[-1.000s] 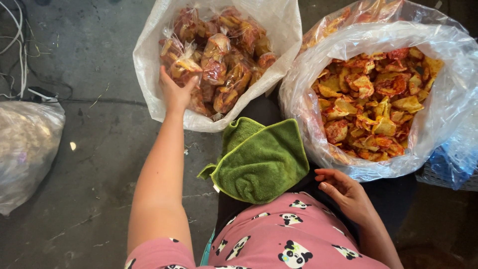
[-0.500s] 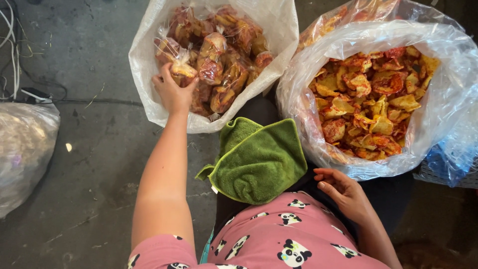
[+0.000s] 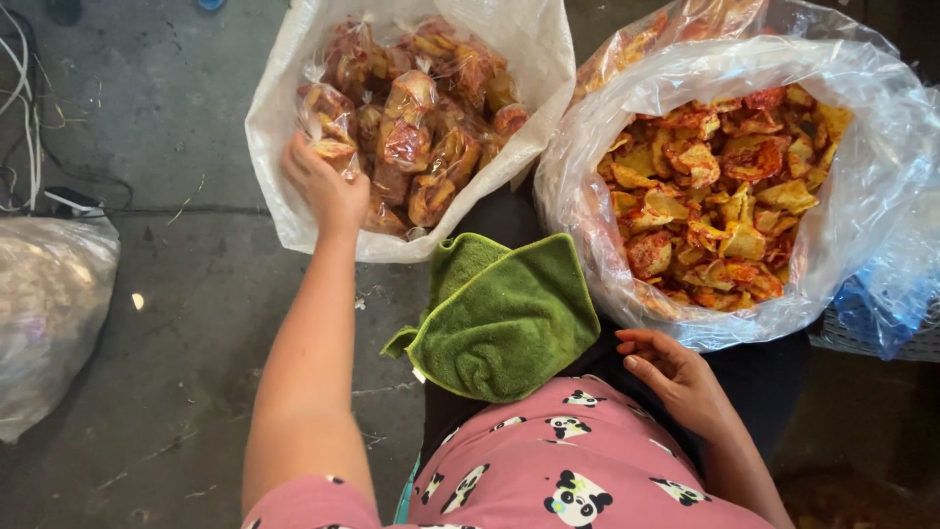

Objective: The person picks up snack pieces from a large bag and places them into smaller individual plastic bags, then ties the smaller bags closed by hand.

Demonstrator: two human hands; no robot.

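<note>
Grey concrete floor (image 3: 176, 323) all around us, a bit scuffed, with some white cables (image 3: 24, 108) over at 10 o'clock and a cloudy plastic bag (image 3: 49, 313) slumped at 9 o'clock.

Our left hand (image 3: 323, 186) is stretched out toward 11 o'clock, at the near edge of the white sack (image 3: 294, 59). That sack is full of small clear packets of reddish chips (image 3: 421, 127). The fingers are curled round one small packet (image 3: 328, 122) at the sack's left side, right on top of the pile, so that's where the packet sits: in the sack, in our grip.

Our right hand (image 3: 676, 377) is down at 4 o'clock, resting on our dark lap just beside the pink panda-print shirt (image 3: 558, 470). Fingers loosely bent and slightly apart, nothing in them.

Between the two hands, a folded green cloth (image 3: 504, 323) lies on our lap, dead centre. At 2 o'clock a big clear plastic bag (image 3: 881, 176) stands open, loaded with loose orange-red chips (image 3: 725, 206). Its side touches the white sack.
</note>
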